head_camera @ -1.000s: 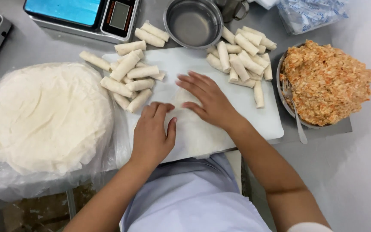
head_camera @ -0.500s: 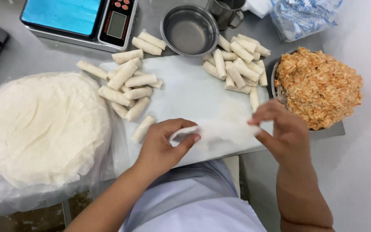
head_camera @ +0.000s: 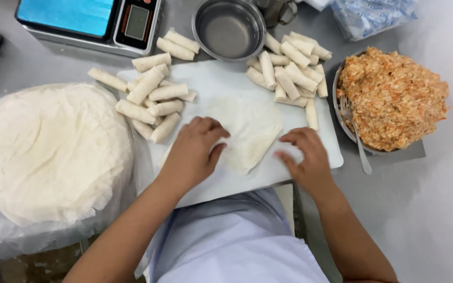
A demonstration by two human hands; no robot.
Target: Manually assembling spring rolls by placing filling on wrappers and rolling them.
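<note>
A thin wrapper sheet (head_camera: 250, 131) lies flat on the white cutting board (head_camera: 221, 84), between the two hands. The left hand (head_camera: 195, 152) rests open, fingers pressing the sheet's near-left edge; the right hand (head_camera: 305, 154) is open too, fingertips just beside the sheet's right corner, holding nothing. To do this well, smooth the sheet from the middle outward with flat fingers, since it looks thin enough to tear. Finished rolls (head_camera: 150, 99) lie beyond the left hand, and the bowl of filling (head_camera: 391, 99) sits beyond the right hand.
</note>
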